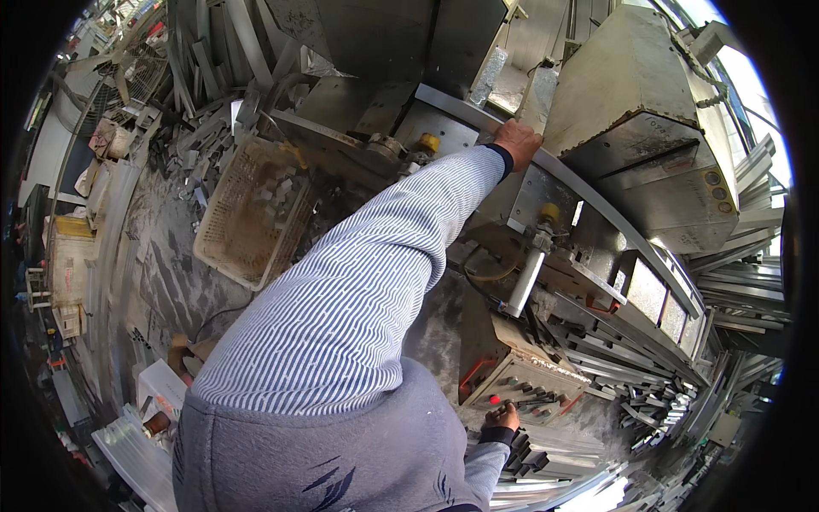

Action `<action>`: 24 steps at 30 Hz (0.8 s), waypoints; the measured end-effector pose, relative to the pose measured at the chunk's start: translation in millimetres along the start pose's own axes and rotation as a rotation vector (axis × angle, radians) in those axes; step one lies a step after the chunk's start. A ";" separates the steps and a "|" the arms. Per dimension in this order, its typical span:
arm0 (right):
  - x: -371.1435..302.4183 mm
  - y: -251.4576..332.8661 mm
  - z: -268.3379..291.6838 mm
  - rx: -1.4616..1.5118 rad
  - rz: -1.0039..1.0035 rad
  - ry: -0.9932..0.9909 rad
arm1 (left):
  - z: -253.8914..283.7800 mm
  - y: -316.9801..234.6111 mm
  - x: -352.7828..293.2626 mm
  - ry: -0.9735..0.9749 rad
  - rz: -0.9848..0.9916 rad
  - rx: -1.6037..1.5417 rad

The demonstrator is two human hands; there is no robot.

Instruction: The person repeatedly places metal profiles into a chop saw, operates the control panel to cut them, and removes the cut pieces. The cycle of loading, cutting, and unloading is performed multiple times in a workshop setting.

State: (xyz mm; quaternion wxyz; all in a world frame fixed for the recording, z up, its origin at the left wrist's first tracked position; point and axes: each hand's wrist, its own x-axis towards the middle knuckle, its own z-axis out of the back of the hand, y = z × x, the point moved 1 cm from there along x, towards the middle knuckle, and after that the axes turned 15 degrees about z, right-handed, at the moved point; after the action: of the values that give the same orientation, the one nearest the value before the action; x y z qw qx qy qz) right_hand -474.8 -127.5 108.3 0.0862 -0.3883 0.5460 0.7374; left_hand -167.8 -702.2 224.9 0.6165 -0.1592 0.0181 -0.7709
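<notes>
My left hand (518, 143) reaches far forward across the machine, its fingers closed over a long grey metal profile (456, 108). The profile lies along the machine bed and runs off to the right. My right hand (502, 416) is low at the front edge of a control box (531, 382), its fingers curled close to the knobs and a red button (494, 399). What those fingers touch, if anything, is too small to make out. Beside the profile, a silver clamping cylinder (527, 277) with a yellow fitting (549, 211) sticks out toward me.
Large metal housings (648, 162) stand beyond the profile. A dirty plastic basket (220, 230) with small metal offcuts is left of my sleeve. Loose scrap strips (200, 141) pile up at the far left. Stacked profiles (631, 375) lie to the right of the control box.
</notes>
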 end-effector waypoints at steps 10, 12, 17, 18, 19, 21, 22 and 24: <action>0.1 1.3 -0.4 -0.042 0.005 0.055 | 3.7 21.5 -6.4 0.007 -0.012 -0.018; 0.9 1.1 0.0 -0.053 -0.015 0.030 | 3.1 25.6 -7.7 -0.015 0.009 -0.005; 1.1 3.2 -0.4 -0.034 -0.027 0.061 | 5.0 37.2 -8.7 -0.012 0.055 -0.001; -0.4 3.5 -0.6 -0.016 -0.027 0.077 | 6.0 39.7 -9.3 -0.002 0.067 0.009; -1.7 4.0 -0.9 -0.036 -0.022 0.075 | 6.6 41.0 -9.8 0.007 0.078 0.017; -4.0 5.1 -2.5 -0.060 -0.016 0.017 | 7.6 42.2 -10.1 0.008 0.098 0.004; -5.2 5.3 -3.8 -0.065 -0.013 0.018 | 7.8 42.3 -10.2 0.008 0.109 -0.003; -6.3 6.6 -6.2 -0.070 0.000 0.024 | 7.7 42.0 -10.0 -0.013 0.128 -0.012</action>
State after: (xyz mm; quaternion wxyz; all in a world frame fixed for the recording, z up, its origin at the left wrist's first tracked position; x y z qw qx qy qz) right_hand -471.1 -133.6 116.8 0.0662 -0.4000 0.5209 0.7512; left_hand -124.2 -701.3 220.5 0.6638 -0.1663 0.0291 -0.7286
